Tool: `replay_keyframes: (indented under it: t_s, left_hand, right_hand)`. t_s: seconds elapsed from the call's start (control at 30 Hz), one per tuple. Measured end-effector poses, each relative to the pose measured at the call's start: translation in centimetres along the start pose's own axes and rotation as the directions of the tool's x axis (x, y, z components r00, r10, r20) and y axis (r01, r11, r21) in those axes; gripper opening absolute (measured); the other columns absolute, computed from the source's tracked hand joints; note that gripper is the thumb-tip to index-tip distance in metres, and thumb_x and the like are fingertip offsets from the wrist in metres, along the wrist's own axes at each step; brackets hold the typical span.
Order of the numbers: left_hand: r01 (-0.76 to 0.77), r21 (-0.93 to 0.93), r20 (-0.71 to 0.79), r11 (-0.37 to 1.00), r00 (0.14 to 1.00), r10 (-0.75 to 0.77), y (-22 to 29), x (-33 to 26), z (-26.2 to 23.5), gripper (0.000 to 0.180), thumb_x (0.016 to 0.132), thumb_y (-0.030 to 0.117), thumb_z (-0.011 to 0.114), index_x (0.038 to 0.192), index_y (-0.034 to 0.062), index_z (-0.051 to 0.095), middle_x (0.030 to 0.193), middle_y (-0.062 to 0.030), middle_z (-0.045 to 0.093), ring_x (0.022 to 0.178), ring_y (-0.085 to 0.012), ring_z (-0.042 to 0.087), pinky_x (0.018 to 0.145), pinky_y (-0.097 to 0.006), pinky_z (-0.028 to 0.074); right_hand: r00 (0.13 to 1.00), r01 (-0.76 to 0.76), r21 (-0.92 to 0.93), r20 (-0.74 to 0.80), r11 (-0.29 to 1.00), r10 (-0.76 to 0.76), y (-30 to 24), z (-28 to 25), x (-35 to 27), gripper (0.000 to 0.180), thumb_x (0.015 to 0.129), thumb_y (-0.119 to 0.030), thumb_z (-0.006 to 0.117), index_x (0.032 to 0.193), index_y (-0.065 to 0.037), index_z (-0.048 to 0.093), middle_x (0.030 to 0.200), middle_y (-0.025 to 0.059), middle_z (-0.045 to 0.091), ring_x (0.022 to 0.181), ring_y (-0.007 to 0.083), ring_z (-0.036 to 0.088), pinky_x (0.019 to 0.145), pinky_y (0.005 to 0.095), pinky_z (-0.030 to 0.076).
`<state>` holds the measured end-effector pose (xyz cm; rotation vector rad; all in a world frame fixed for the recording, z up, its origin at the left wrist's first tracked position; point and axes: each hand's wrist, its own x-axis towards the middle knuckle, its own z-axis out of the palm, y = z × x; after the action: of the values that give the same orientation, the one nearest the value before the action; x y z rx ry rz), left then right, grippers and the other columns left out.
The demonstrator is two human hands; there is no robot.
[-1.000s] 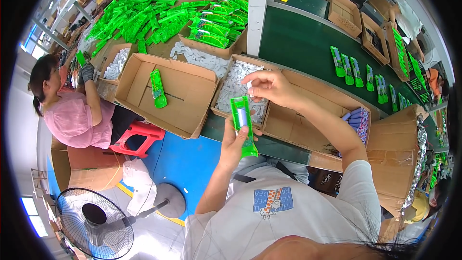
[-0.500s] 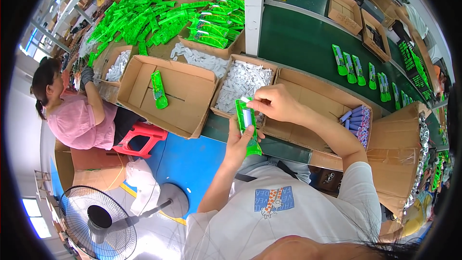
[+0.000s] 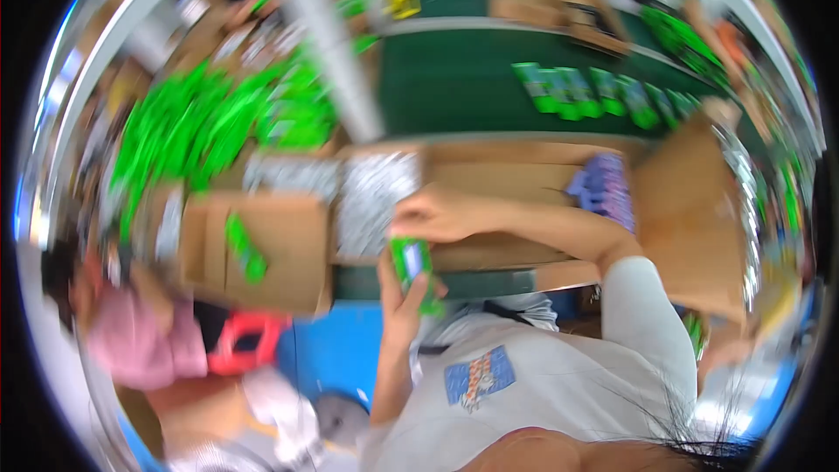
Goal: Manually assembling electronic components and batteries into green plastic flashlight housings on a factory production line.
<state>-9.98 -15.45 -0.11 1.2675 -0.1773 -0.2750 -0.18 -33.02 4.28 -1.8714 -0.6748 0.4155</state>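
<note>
My left hand (image 3: 400, 304) is closed around a bright green plastic casing (image 3: 431, 303), holding it tilted in front of my shirt. Inside the casing lies a pale purple cylindrical cell (image 3: 412, 260). At the casing's upper end is my right hand (image 3: 440, 213), its thumb and fingers drawn together in a pinch. Motion blur hides what is between them. Just beyond my hands stands a carton of small white plastic parts (image 3: 377, 188). Purple cells (image 3: 605, 188) stand bundled at the right end of a long carton (image 3: 507, 179).
A carton (image 3: 297, 258) at left holds one green casing (image 3: 246, 249). Behind it, green casings (image 3: 197, 118) are heaped beside a white post (image 3: 330, 44). Filled green casings (image 3: 577, 96) line a green belt (image 3: 446, 79). A person in pink (image 3: 144, 336) sits left on a red stool (image 3: 249, 343).
My view has swung, so the scene is blurred and shifted left. The white piece pinched at the casing's top no longer shows. Both hands stay at the casing.
</note>
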Motion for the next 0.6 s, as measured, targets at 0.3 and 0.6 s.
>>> replay_keyframes:
  t_s: [0.3,0.6]
  left_hand:
    - [0.006,0.025,0.169,1.000,0.986,-0.010,0.3,-1.1,2.4,0.065,0.094,0.018,0.055,0.147,0.0006,0.021,0.135,-0.0203,0.045,0.102,-0.0310,0.061,0.057,-0.030,0.051]
    - [0.112,0.094,0.105,0.989,0.987,-0.122,0.7,1.5,2.0,0.055,0.097,0.023,0.054,0.143,0.0063,0.029,0.130,-0.0192,0.050,0.086,-0.0217,0.063,0.069,-0.029,0.051]
  right_hand:
    - [0.994,0.082,0.222,-0.094,0.972,-0.062,6.2,3.9,0.7,0.051,0.091,-0.043,0.049,0.064,-0.001,0.056,0.060,0.0099,0.058,0.050,0.0171,0.054,0.048,0.0363,0.045]
    - [0.975,0.020,0.438,-0.209,0.899,0.080,1.7,0.1,-2.4,0.037,0.095,-0.035,0.057,0.096,0.001,0.063,0.087,0.0052,0.065,0.073,0.0124,0.063,0.063,0.0250,0.052]
